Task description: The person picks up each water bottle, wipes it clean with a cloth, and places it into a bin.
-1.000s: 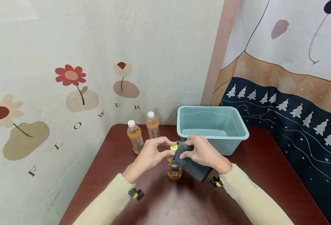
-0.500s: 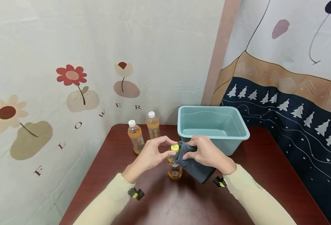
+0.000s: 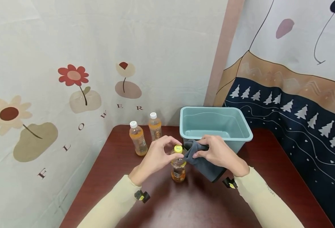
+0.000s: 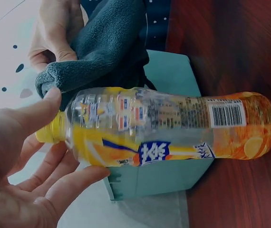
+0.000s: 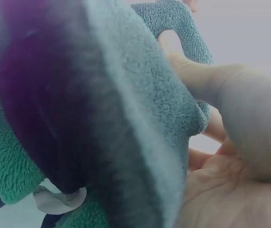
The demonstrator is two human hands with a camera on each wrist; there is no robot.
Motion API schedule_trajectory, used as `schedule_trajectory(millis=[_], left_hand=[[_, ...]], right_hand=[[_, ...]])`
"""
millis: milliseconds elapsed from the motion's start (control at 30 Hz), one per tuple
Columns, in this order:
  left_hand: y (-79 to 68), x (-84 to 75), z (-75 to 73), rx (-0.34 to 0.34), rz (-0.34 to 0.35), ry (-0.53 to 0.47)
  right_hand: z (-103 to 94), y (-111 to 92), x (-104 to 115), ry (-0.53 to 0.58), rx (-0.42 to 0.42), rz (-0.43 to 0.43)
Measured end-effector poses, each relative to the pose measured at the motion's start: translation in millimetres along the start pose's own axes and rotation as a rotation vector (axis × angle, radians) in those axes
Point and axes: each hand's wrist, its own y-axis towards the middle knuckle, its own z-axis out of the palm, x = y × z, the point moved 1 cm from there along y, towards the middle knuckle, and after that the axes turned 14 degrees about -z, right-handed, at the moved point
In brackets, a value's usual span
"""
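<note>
A clear plastic bottle (image 3: 178,173) with a yellow cap stands upright on the table, amber liquid at its bottom. My left hand (image 3: 159,152) holds it around the neck, the thumb near the cap (image 4: 53,128) in the left wrist view. Just right of the bottle, my right hand (image 3: 218,153) pinches a dark grey-blue towel (image 3: 205,167) between thumb and fingers, and the towel's lower end hangs toward the table. Up close in the right wrist view, the fuzzy towel (image 5: 159,90) covers much of the frame and hides some fingers.
Two white-capped bottles of amber drink, a nearer one (image 3: 139,141) and a farther one (image 3: 155,126), stand at the back left. A blue-green plastic bin (image 3: 216,139) sits at the back right of the dark red table (image 3: 110,164). Printed cloth hangs behind.
My right hand and the towel have moved right, off the bottle's neck, so more of the bottle shows. My left hand has shifted slightly right and stays at the neck.
</note>
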Motion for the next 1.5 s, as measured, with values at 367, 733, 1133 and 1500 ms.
schedule_trajectory(millis=[367,733,1133,1500], left_hand=[[2.4,2.0,-3.1,0.037,-0.008,-0.033],[5.0,1.7,-6.0,0.002,-0.040,-0.011],[6.4,2.2,-11.0,0.050,-0.067,-0.026],[6.5,0.4,-10.3,0.068,-0.089,-0.036]], right_hand=[[11.5,-0.5,2.0,-0.006,-0.013,-0.008],[31.7,10.9,13.9,-0.025,-0.035,-0.070],[38.8,10.2,6.0,-0.053,0.057,-0.043],[70.3,-0.5,-25.4,-0.028,0.128,-0.103]])
